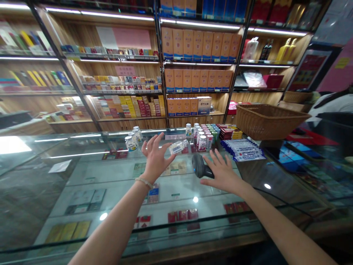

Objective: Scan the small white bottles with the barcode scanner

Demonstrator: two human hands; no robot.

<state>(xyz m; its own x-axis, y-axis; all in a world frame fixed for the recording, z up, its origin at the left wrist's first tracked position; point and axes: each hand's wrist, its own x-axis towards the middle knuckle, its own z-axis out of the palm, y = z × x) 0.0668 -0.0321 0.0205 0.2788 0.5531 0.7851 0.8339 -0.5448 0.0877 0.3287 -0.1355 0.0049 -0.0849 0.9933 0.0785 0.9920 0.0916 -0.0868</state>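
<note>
While the left hand [154,156] is spread just beside a small bottle [177,147], which lies on its side on the glass table [116,180], the right hand [221,172] is also spread, close by a black scanner [199,165]; whether this hand touches it, I cannot tell

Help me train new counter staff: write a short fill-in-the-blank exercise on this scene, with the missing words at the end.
1. The black plastic handheld scanner, by the right hand, shows a small ____ light.
2. The small, clear, labelled bottle is nearer to the ____ hand, the one wearing a pale bracelet.
3. Of the picture's left and right halves, the large brown woven basket is in the ____ one.

Missing words: blue; left; right.
</note>
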